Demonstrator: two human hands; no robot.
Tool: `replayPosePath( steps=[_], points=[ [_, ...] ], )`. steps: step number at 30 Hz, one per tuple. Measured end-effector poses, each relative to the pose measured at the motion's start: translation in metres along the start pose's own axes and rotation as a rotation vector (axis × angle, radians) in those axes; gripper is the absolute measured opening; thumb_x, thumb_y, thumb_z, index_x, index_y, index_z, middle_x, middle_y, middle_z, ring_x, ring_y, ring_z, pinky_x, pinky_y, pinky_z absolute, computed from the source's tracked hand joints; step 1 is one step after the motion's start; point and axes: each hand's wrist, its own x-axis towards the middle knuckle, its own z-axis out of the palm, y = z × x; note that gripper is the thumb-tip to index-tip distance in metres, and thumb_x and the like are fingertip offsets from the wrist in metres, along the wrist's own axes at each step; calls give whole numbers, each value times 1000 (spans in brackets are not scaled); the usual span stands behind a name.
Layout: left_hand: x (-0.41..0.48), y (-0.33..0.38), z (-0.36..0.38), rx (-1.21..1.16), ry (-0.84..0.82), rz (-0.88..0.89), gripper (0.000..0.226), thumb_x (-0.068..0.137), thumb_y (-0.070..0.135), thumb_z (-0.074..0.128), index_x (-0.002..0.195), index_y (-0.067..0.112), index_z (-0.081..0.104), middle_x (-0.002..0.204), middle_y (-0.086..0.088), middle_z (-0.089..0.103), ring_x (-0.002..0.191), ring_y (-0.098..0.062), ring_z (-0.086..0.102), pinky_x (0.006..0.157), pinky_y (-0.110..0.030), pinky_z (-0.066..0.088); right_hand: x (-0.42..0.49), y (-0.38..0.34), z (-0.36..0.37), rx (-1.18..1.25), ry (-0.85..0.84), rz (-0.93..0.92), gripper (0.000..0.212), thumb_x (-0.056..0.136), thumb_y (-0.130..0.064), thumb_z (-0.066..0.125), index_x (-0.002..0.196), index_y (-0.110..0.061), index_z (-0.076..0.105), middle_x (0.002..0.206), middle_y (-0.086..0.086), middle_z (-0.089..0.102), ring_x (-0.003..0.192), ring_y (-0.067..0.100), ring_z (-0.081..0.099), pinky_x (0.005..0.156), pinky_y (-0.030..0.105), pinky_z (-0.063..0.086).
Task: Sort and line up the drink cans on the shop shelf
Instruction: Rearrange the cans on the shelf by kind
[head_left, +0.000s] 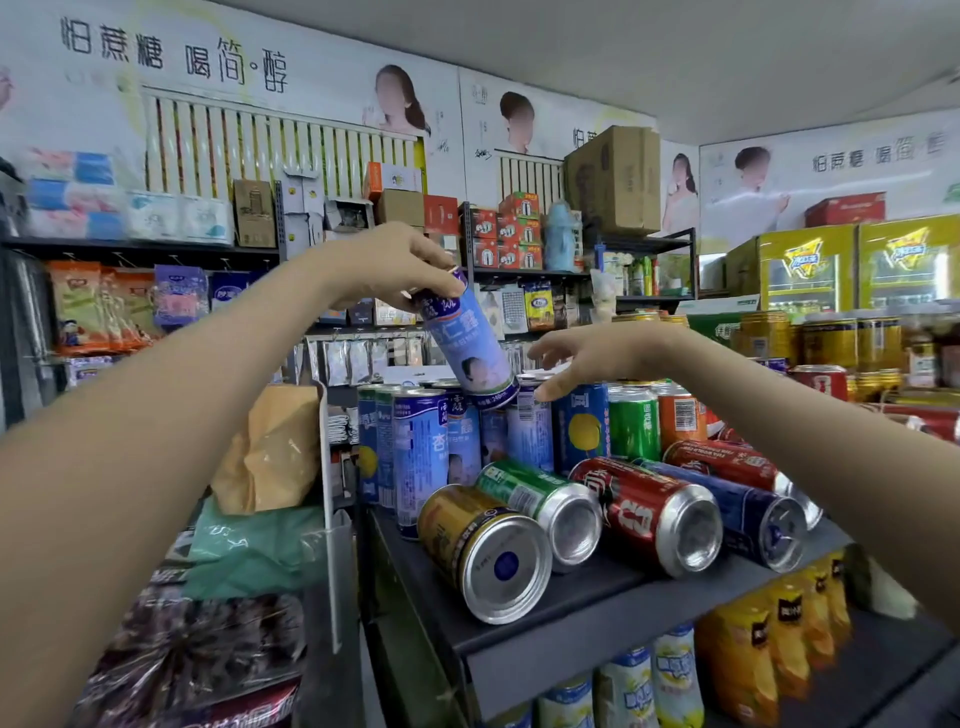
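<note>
left hand (395, 265) grip: holding tall blue can (467, 338) by its top; can tilted, base at the tops of the upright blue cans (441, 441) on the left of the shelf (597, 590) | right hand (587, 358) grip: wide, fingers spread just beside that can | front: gold can (483, 551), green can (540, 504), red can (644, 514) lying on their sides

The wall banner (171, 60) reads "怕蔗糖 喝简·醇"; the tilted blue can (467, 343) shows "仁露" and "240mL"
</note>
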Motion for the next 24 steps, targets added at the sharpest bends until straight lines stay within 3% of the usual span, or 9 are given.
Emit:
replayPosePath(
  steps=[4, 11, 14, 20, 24],
  points=[
    [8, 6, -5, 7, -63, 14, 36, 87, 20, 65, 121, 11, 60, 106, 4, 60, 97, -9, 58, 69, -21, 52, 9, -5, 4, -107, 38, 21, 70, 86, -46, 62, 142, -14, 36, 145, 4, 41, 130, 22, 41, 111, 43, 32],
    [12, 3, -13, -17, -113, 27, 34, 85, 14, 66, 119, 13, 62, 107, -2, 63, 99, -14, 62, 68, -20, 55, 20, -6, 8, -191, 71, 48, 59, 88, -45, 60, 134, -10, 47, 135, 5, 49, 120, 23, 48, 105, 42, 38],
    [12, -1, -15, -11, -139, 26, 34, 85, 12, 65, 119, 14, 63, 113, -4, 63, 103, -15, 60, 74, -24, 53, 22, -5, 9, -189, 75, 46, 58, 87, -47, 60, 132, -12, 48, 133, 4, 49, 119, 22, 48, 105, 41, 38],
    [12, 0, 0, 87, -196, 25, 33, 85, 16, 66, 118, 15, 65, 106, 6, 62, 100, -8, 58, 71, -19, 49, 24, -6, 10, -182, 2, 20, 55, 87, -40, 64, 135, -22, 45, 134, 4, 46, 112, 16, 45, 104, 39, 38],
    [17, 0, 18, 293, -274, 21, 41, 83, 26, 69, 123, 19, 62, 116, 2, 61, 108, -19, 57, 94, -34, 48, 23, -5, 10, -193, 7, 39, 59, 84, -44, 65, 133, -18, 47, 134, 2, 45, 112, 18, 45, 98, 34, 39]
  ],
)
